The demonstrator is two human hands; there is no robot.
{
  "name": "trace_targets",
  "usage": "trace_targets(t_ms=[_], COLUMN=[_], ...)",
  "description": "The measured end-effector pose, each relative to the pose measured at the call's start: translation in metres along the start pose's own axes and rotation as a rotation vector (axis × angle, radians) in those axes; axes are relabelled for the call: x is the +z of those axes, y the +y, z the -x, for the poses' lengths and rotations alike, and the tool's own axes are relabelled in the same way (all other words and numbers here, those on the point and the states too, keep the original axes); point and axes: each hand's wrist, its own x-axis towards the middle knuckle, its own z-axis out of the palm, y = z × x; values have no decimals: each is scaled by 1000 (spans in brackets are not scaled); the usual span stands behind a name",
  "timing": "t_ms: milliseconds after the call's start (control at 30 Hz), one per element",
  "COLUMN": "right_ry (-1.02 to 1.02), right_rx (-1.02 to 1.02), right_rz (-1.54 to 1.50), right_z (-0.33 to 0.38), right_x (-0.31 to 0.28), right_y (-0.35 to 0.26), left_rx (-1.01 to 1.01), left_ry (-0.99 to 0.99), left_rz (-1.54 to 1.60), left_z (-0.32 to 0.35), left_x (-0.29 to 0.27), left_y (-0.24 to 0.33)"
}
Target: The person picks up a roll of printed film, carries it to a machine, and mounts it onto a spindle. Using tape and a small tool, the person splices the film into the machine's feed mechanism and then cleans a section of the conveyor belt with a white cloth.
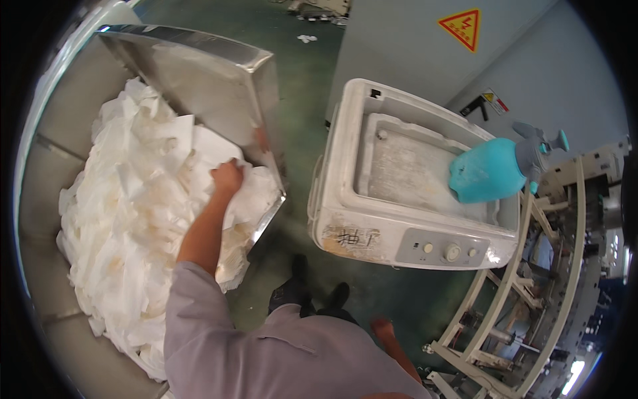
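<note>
A metal bin [193,73] on the left holds a large heap of crumpled white sheets [126,226], thin like paper or nonwoven cloth. My left hand [228,176] reaches into its right side, fingers curled closed on a white sheet [216,147] at the edge of the heap. Part of those fingers is hidden against the white material. Low beside my body hangs my right hand [382,327], near no object; its fingers are too small and dark to make out.
To the right stands a worn white plastic machine [339,199] with a recessed top and knobs. A teal pump sprayer [488,169] rests on it. Behind is a grey cabinet [399,53] with a warning sign. Metal frames [512,292] stand at the far right.
</note>
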Motion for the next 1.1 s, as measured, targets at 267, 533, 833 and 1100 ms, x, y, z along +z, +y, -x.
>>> trace_targets(t_ms=[267,533,833,1100], right_ry=[105,-173,-161,-100], right_rx=[-263,-72,-295,-324], right_rz=[203,-1431,-1295,-1357], right_z=[-17,-89,-36,52], right_x=[-20,-203,-243,-265], right_y=[40,-83,-109,-36], left_rx=[-59,252,488,50], left_ry=[-167,-468,-916,-935], left_rz=[836,1054,1124,2075], left_z=[229,421,486,496], left_x=[20,4,18,22], left_y=[68,156,193,203])
